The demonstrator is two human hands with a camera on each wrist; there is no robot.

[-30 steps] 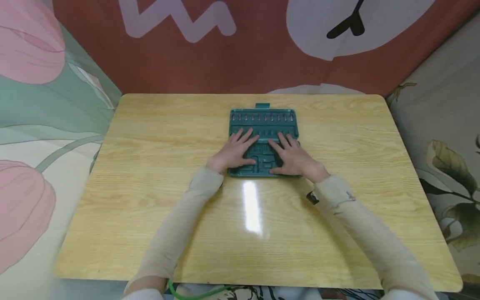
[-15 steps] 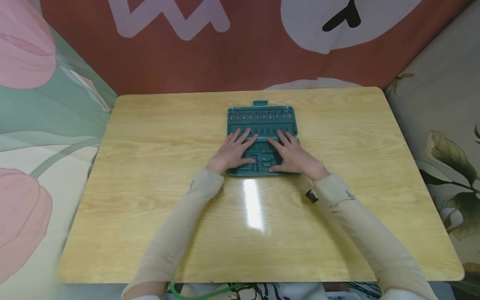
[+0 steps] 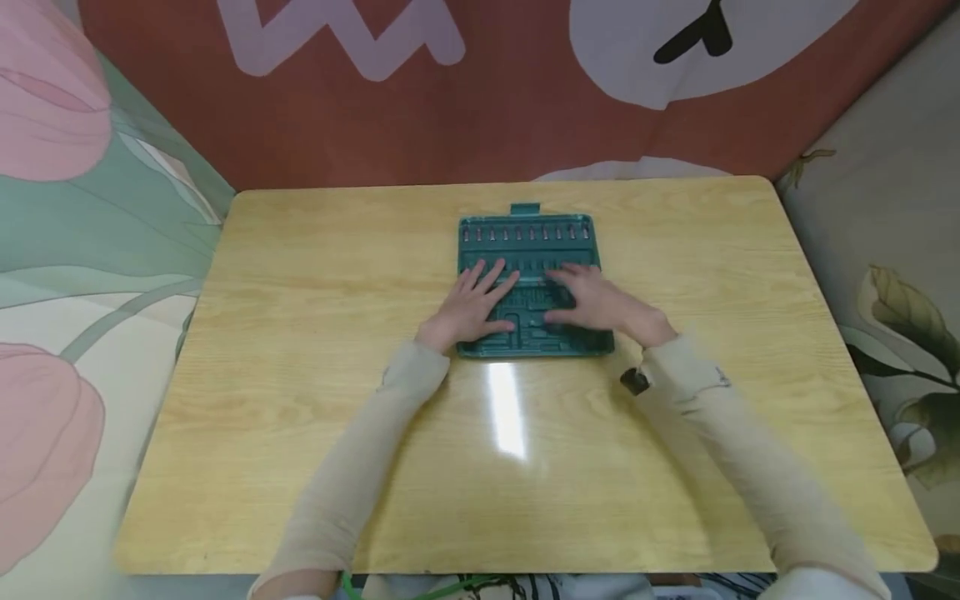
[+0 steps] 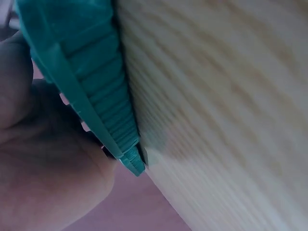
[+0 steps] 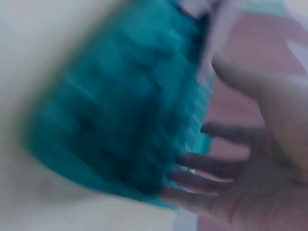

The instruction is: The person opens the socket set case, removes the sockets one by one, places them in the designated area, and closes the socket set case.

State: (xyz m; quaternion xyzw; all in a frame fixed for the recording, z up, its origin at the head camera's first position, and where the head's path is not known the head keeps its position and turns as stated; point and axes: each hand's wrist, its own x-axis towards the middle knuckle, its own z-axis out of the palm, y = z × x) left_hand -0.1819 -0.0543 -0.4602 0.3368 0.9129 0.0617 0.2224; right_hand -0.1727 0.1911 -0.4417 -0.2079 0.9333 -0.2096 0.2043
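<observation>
A teal plastic tool case (image 3: 528, 342) lies opened flat on the wooden table, its moulded recesses facing up. Along the far half runs a row of several small metal bits (image 3: 525, 234). My left hand (image 3: 472, 307) rests over the left side of the case with its fingers spread. Over the right side hovers my right hand (image 3: 596, 302), fingers extended and thumb apart, holding nothing. In the right wrist view the case (image 5: 110, 106) is blurred, and the fingertips (image 5: 185, 178) overlap its edge. The left wrist view shows the ribbed outer side of the case (image 4: 96, 82) against the tabletop.
The light wooden table (image 3: 300, 275) extends around the case on all sides. A red printed cloth (image 3: 510, 125) hangs behind its far edge, with patterned cloth at both sides. Cables (image 3: 450, 587) run below the near edge.
My right hand has lifted and shifted a little right, its fingers drawn closer together, uncovering the near right corner of the case. The left hand stays in place.
</observation>
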